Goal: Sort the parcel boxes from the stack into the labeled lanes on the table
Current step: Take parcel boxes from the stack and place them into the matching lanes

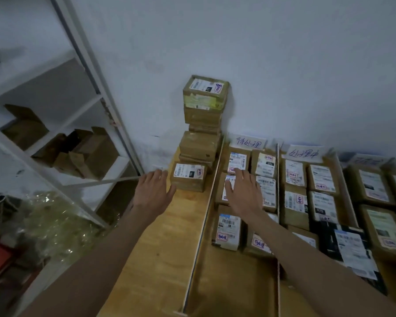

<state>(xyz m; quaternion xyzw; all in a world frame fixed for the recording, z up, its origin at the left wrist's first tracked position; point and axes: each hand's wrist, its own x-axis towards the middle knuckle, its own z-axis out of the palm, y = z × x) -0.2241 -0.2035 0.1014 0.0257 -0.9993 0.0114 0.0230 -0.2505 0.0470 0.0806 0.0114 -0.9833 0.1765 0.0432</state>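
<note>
Two hands reach over the bench [165, 248]: left hand [152, 191], fingers spread and holding nothing, beside a small box [188, 177] before the stack [202, 120]; right hand [242, 193], fingers straight, lies on a first-lane box [225, 191].

Brown cardboard parcel boxes [199, 145] with white printed labels [188, 170] — some stamped red; pale wood counter [160, 248]; white shelf [87, 115]; one black box [350, 250] at the right — white-labelled too.
</note>
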